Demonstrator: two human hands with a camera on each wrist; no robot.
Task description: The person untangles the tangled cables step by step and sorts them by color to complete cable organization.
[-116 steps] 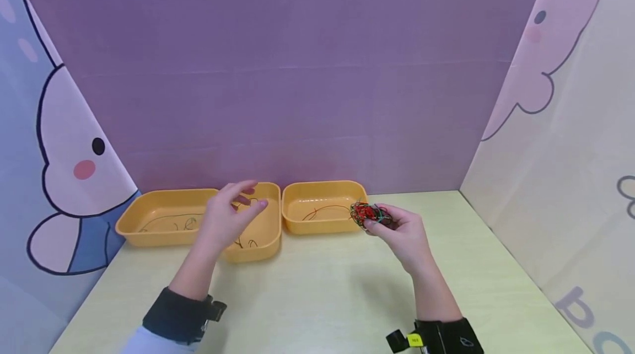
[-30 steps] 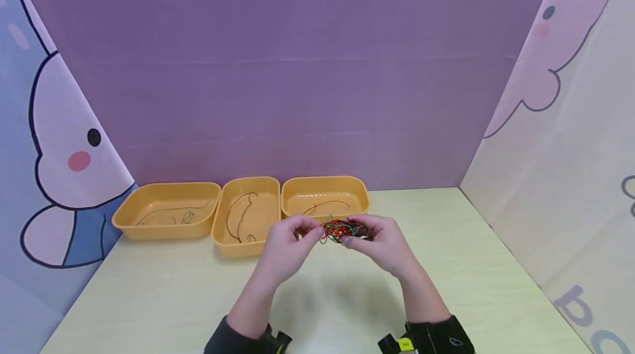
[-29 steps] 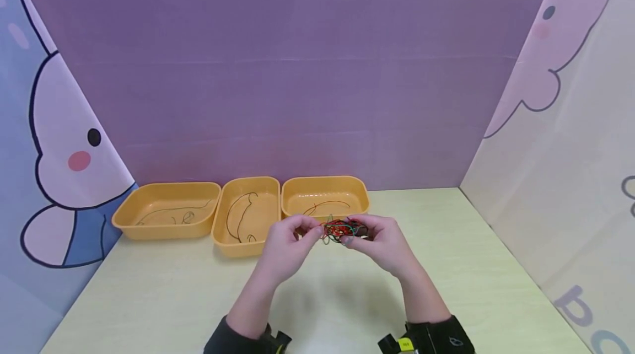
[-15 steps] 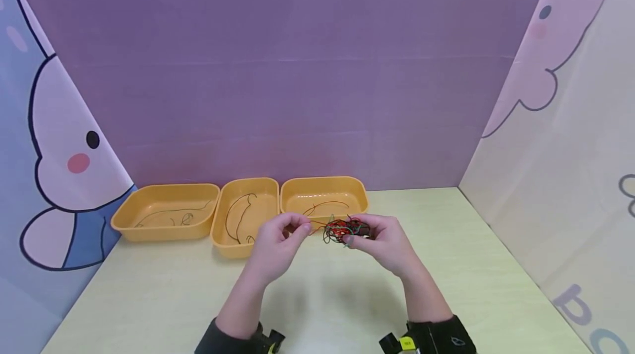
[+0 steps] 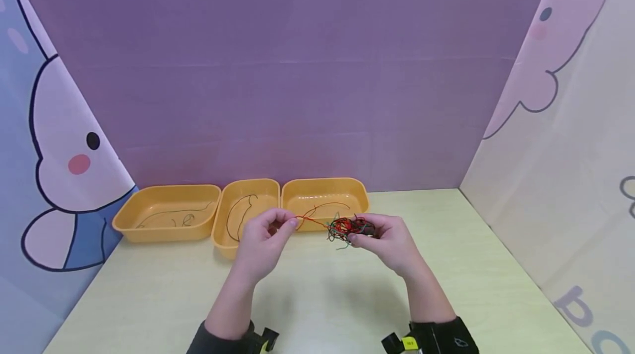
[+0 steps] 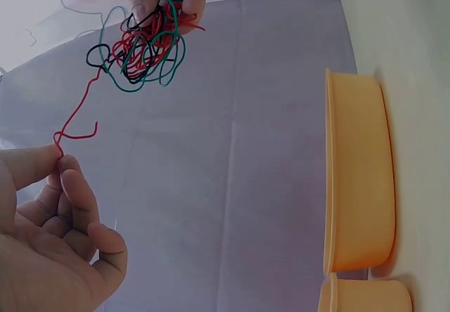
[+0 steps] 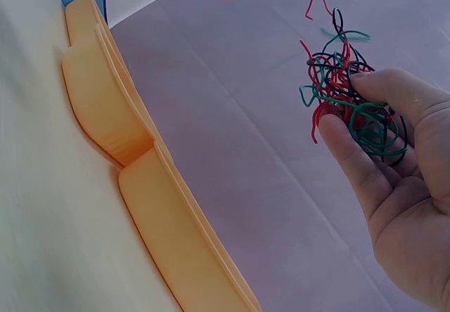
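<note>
The wires [image 6: 144,48] looked as if they had a smooth plastic skin. The yellow trays [image 5: 166,235] looked like smooth, hard plastic, with bright, shiny spots inside. The table top [image 5: 446,232] was smooth and looked like pale wood, mostly dull. The purple backdrop [image 5: 317,95] looked like thin, matt cloth with lines folded into it. The side sheets [image 5: 555,177] looked matt; cloth or paper was hard to tell. The black wrist bands [image 5: 444,337] looked like dull cloth.

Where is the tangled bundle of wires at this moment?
In the head view, the tangled bundle of wires is just right of centre, gripped by the right hand above the table; a red wire links it to the left hand.
</note>
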